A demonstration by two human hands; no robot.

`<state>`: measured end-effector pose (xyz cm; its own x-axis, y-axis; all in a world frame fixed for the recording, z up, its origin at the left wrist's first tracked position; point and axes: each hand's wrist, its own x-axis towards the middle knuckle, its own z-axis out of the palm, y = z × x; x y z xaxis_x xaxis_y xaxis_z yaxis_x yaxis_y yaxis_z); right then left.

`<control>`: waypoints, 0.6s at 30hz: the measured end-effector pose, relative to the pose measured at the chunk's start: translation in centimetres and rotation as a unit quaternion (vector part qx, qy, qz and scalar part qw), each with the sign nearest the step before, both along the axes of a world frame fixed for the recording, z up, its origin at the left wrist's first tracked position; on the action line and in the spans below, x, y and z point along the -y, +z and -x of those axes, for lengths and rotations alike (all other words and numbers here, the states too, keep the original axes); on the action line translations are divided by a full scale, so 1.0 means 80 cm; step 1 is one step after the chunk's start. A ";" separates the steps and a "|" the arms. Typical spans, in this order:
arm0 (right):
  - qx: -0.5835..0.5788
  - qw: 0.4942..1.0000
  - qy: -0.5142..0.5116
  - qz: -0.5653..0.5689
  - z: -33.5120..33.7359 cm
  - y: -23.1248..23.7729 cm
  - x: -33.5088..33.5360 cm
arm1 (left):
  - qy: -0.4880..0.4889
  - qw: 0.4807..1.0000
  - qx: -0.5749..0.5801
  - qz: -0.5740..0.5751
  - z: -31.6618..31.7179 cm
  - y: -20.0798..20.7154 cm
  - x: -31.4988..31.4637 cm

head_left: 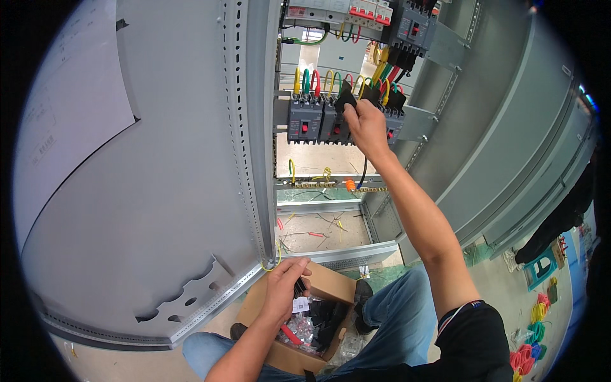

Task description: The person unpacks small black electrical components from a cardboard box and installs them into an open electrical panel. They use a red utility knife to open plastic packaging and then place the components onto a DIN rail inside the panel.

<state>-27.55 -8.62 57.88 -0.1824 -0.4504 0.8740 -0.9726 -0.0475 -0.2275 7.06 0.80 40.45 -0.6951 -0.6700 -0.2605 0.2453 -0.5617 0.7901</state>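
A black sleeve [477,347] sits closest, at the lower right, with the bare right forearm running up from it. Below are the wearer's blue jeans [401,318], the legs on either side of an open cardboard box [334,280]. Clear plastic bags [304,331], black parts and a red piece [291,335] lie inside. Over the box's near left part, the left hand's grip [286,286] is curled around a few dark strips [299,288]. To the left spreads a grey cabinet door [159,191] bearing a white sheet [70,114].

Farther in, the right hand's grip [358,109] is clamped on a black flat piece [345,97], pinched between thumb and fingers at the top of the middle circuit breaker [335,127]. Another breaker [305,121] stands just beside it on the left, with yellow, green and red wires [307,81] looping from its top. Above hangs a larger breaker [414,28], near small switches with red levers [369,16]. Off to the right, coloured wire coils [534,331] lie on the floor.
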 end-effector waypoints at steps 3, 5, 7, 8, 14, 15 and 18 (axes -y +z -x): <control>-0.002 1.000 0.000 -0.007 0.003 0.003 0.000 | -0.001 1.000 -0.001 0.001 0.000 0.000 0.000; -0.004 1.000 -0.002 -0.015 0.002 0.005 -0.001 | -0.002 1.000 -0.002 0.005 0.001 0.000 0.000; -0.003 1.000 -0.005 -0.024 -0.002 0.005 -0.002 | -0.003 1.000 -0.003 0.003 0.001 -0.001 0.000; -0.008 1.000 -0.006 -0.020 -0.004 0.005 -0.003 | -0.003 1.000 -0.003 0.002 0.001 -0.001 0.000; -0.023 1.000 -0.008 -0.007 -0.006 0.002 -0.002 | -0.004 1.000 -0.003 0.003 0.001 -0.001 -0.001; -0.027 1.000 -0.012 -0.007 -0.007 0.003 -0.001 | -0.005 1.000 -0.003 0.004 0.001 -0.001 -0.002; -0.063 0.998 -0.022 0.006 -0.014 0.005 0.007 | -0.010 1.000 0.000 0.007 0.001 -0.001 -0.003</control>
